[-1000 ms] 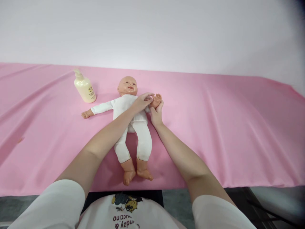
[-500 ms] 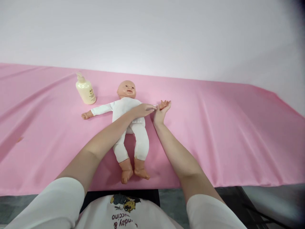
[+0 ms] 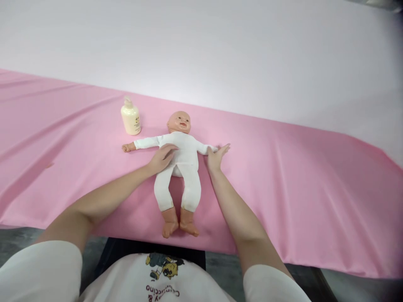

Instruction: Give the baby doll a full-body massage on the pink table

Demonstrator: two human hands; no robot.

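A doll lay face up on the pink cloth, head toward twelve o'clock, feet toward six. The hands were apart: at nine o'clock of its belly, the left hand rested with loose fingers against its side; at three, the right hand met its outstretched arm, though whether it gripped was hard to tell. A pump bottle stood at ten o'clock.

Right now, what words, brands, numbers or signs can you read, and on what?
"...ccino": on the shirt, upside down in this view; the word's start is creased.
"&": same shirt, line below; letters beside it are too distorted to read surely.
Bottle: print too small and blurred.
No readable numbers.
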